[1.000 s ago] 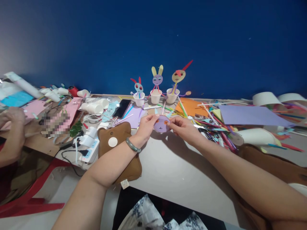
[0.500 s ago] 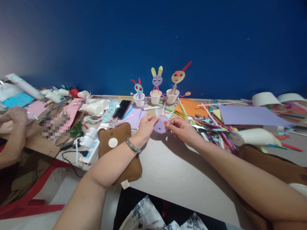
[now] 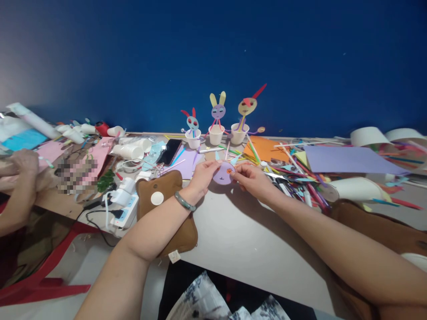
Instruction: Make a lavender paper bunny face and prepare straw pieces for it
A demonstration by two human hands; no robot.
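Note:
Between my hands, just above the table, is a round purple paper face point(image 3: 222, 174) with a small drawn mouth, an orange eye shape on its right side and pale blue pointed ears. My left hand point(image 3: 200, 177) pinches its left edge; a bangle circles that wrist. My right hand point(image 3: 252, 178) is closed at its right edge, fingertips by the orange eye. Fingers cover the left eye area. Behind stand three paper cups with paper figures: a light blue face point(image 3: 192, 123) with red ears, a purple face point(image 3: 218, 111) with yellow ears, and a yellow face point(image 3: 247, 106).
A brown cushion point(image 3: 167, 191) lies under my left forearm, beside a power strip point(image 3: 128, 209). A phone point(image 3: 169, 152), orange paper point(image 3: 267, 149), purple paper point(image 3: 350, 160) and scattered pens and sticks cover the table's back. Another person's hand point(image 3: 25, 164) is at far left.
Almost nothing differs. My hands hold the purple paper face in the same place, and the view has shifted very slightly. The other person's hand at far left has moved a little.

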